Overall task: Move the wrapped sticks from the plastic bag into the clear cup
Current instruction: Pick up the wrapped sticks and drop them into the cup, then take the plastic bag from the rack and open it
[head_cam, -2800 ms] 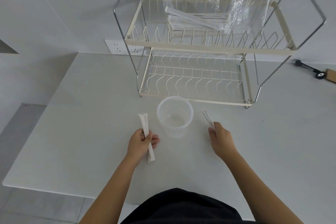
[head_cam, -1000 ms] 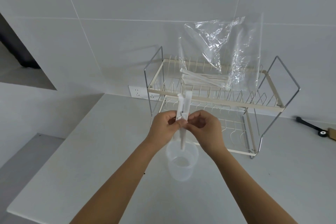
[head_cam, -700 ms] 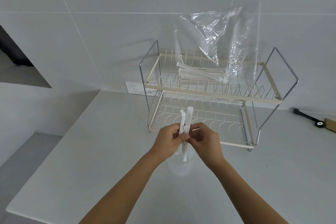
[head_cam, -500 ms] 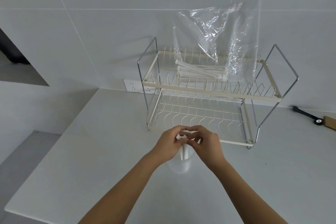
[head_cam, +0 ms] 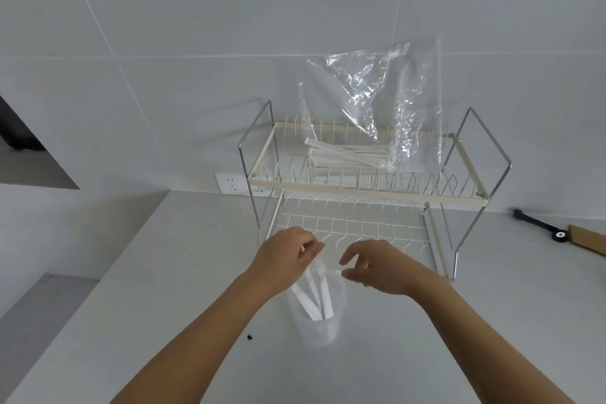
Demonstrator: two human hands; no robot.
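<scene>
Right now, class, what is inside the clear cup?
Several wrapped sticks stand leaning inside the clear cup. Their tops are covered by the left hand, so the exact count cannot be seen.

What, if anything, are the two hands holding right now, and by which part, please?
The left hand pinches the top ends of the wrapped sticks standing in the clear cup. The right hand holds nothing, fingers loosely curled beside them.

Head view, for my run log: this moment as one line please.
wrapped sticks: standing in clear cup | left hand: on their tops | right hand: open, beside | plastic bag: more sticks, top rack
</scene>
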